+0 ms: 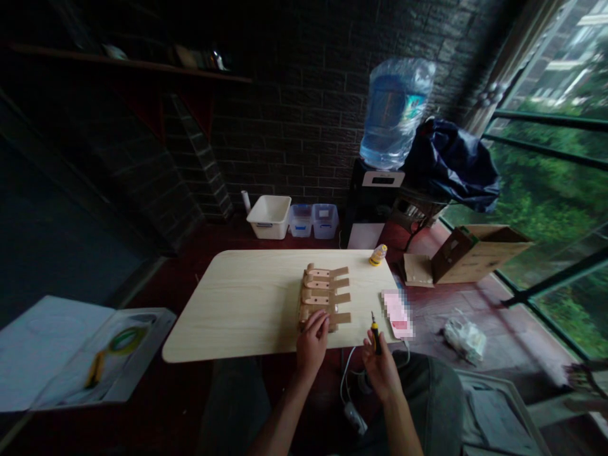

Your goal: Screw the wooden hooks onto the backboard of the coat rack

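A wooden rack with several upturned hooks [327, 296] lies on the pale table [237, 304], its hook ends pointing right. My left hand [312, 342] rests on the rack's near end, fingers together and curled over the wood; what is under the fingertips is hidden. In my right hand [381, 367], beside the table's front edge, is a yellow-and-black screwdriver [376, 335], its tip pointing up and away from me. The screwdriver is apart from the rack.
A small yellow-capped container [379, 254] stands at the table's far right corner. Near the right edge lies a pink blurred object [398, 313]. A white cable [346, 380] hangs below. Beyond are plastic bins [270, 218], a water dispenser [370, 202] and a cardboard box [475, 253].
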{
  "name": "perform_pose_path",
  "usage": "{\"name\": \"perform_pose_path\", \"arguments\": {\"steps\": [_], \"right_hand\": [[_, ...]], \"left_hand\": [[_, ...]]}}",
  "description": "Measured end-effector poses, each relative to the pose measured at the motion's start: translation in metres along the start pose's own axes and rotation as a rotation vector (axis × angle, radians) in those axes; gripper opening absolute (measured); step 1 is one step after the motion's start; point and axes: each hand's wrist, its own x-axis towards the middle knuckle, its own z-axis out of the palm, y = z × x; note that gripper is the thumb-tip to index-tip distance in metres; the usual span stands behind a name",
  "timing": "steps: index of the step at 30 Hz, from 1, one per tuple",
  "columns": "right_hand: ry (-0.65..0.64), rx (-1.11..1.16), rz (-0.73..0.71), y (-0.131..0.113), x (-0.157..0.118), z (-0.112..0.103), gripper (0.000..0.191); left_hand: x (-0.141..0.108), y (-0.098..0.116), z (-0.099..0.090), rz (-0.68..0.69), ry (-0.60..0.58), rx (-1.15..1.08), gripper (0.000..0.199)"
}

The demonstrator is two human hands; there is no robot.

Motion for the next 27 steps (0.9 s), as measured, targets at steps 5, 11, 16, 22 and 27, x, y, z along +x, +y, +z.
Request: {"name": "perform_pose_path", "arguments": {"steps": [5, 11, 16, 22, 27], "right_hand": [[0.011, 0.336, 0.162, -0.009, 0.051, 0.019, 0.035], [-0.107, 0.344, 0.113, -0.019, 0.094, 0.034, 0.033], [-0.122, 0.250, 0.051, -0.012, 0.110, 0.034, 0.034], [-0.195, 0.254, 0.091, -0.005, 0.116, 0.022, 0.030], [-0.179, 0.274, 0.105, -0.002, 0.119, 0.021, 0.023]], "left_hand": [[-0.002, -0.003, 0.004, -0.019, 0.003, 0.014, 0.027], [0.000, -0.003, 0.001, -0.016, -0.022, 0.010, 0.027], [0.001, -0.003, 0.001, -0.004, -0.009, 0.027, 0.026], [-0.001, -0.005, 0.003, -0.012, 0.005, 0.007, 0.026], [-0.001, -0.006, 0.004, -0.014, 0.011, -0.009, 0.026]]}}
